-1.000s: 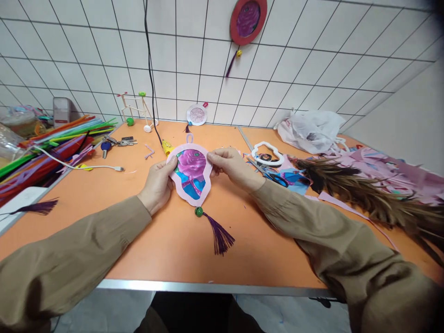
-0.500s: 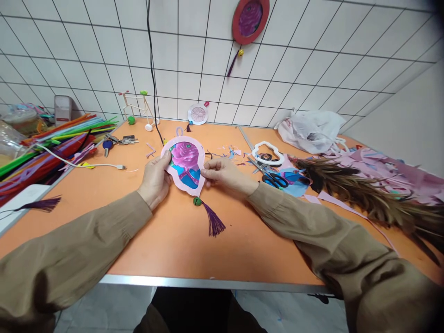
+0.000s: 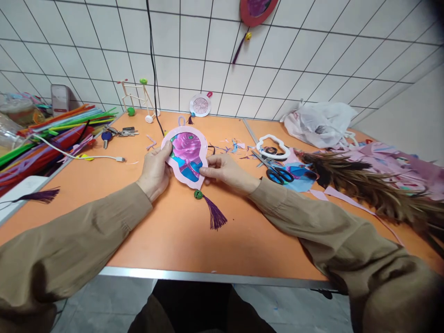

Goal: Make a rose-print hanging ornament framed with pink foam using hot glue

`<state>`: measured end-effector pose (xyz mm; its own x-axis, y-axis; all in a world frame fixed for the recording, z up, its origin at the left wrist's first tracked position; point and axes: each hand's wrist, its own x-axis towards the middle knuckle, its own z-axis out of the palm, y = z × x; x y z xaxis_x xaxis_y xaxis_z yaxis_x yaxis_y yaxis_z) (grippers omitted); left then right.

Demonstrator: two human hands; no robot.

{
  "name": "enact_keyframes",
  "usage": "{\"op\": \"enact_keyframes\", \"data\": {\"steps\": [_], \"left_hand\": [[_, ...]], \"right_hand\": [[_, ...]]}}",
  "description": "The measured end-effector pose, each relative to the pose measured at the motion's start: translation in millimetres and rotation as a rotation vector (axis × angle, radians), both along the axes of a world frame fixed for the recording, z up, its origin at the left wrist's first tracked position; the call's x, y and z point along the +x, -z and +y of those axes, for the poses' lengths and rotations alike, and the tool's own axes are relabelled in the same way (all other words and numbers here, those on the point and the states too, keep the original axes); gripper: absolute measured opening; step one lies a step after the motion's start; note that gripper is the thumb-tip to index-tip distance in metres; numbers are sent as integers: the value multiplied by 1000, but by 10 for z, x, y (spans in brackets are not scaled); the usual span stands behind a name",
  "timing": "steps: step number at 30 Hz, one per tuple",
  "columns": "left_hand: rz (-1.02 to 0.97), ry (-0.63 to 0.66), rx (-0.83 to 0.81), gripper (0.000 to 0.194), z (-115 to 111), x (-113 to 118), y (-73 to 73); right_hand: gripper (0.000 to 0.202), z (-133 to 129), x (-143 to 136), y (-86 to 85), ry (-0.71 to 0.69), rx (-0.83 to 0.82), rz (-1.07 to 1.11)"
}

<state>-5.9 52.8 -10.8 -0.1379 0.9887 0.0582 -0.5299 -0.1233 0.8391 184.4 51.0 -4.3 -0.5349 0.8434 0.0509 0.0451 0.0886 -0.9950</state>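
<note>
A pink-framed ornament [image 3: 188,148] with a rose picture is held up above the orange table [image 3: 173,240]. My left hand [image 3: 157,170] grips its left edge, thumb on the front. On its lower right edge, my right hand [image 3: 227,171] pinches the frame between thumb and fingers. A small lilac loop [image 3: 181,121] tops the ornament. From its pointed bottom hang a green bell [image 3: 198,194] and a purple tassel [image 3: 215,213].
Black-handled scissors [image 3: 277,175], a white scalloped frame [image 3: 273,147] and brown feathers [image 3: 374,185] lie to the right, near a plastic bag [image 3: 317,124]. Colourful pipe cleaners [image 3: 52,138], keys [image 3: 107,138] and a white cable [image 3: 86,157] are at left.
The camera view has shifted slightly, so the wall and far table items sit higher. The right thumb lies a little further over the ornament's front. Both hands keep their hold.
</note>
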Motion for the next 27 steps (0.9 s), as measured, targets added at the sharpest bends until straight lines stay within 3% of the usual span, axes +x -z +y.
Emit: {"op": "enact_keyframes", "data": {"steps": [13, 20, 27], "left_hand": [[-35, 32, -1, 27, 52, -2, 47], [11, 204, 5, 43, 6, -25, -2], [114, 365, 11, 30, -37, -28, -2]], "right_hand": [[19, -23, -57, 64, -10, -36, 95], [18, -4, -49, 66, 78, -68, 116], [19, 4, -44, 65, 147, -46, 115]]}}
